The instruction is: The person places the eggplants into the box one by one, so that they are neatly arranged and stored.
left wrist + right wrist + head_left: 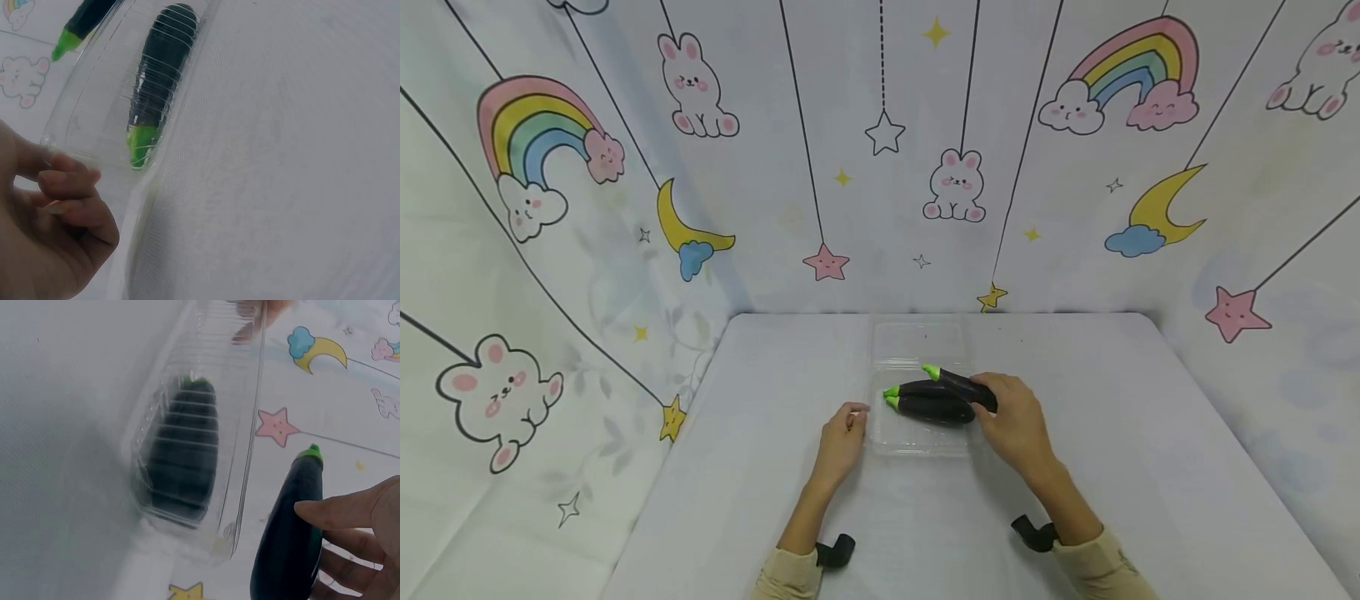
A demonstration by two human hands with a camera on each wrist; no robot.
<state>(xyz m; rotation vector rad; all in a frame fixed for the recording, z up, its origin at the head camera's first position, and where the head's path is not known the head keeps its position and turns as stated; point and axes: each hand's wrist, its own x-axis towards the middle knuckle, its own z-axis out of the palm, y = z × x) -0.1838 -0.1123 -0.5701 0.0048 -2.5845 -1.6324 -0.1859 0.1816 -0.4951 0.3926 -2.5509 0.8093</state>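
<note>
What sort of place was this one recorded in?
Probably a staged recording booth: a plain white table set against a cartoon-printed backdrop, with black wrist-worn devices. The wider room isn't shown.

The surface [1150, 475] has lots of room left and right. The left hand [844, 440] blocks the clear box's [898, 437] left side, the right hand [1018, 423] its right, and two eggplants [934, 408] block the middle.

Head view is evenly lit; soft shadows fall on the table [752, 408]. Wrist views are dimmer, hazier; glints line the clear container [103, 94].
</note>
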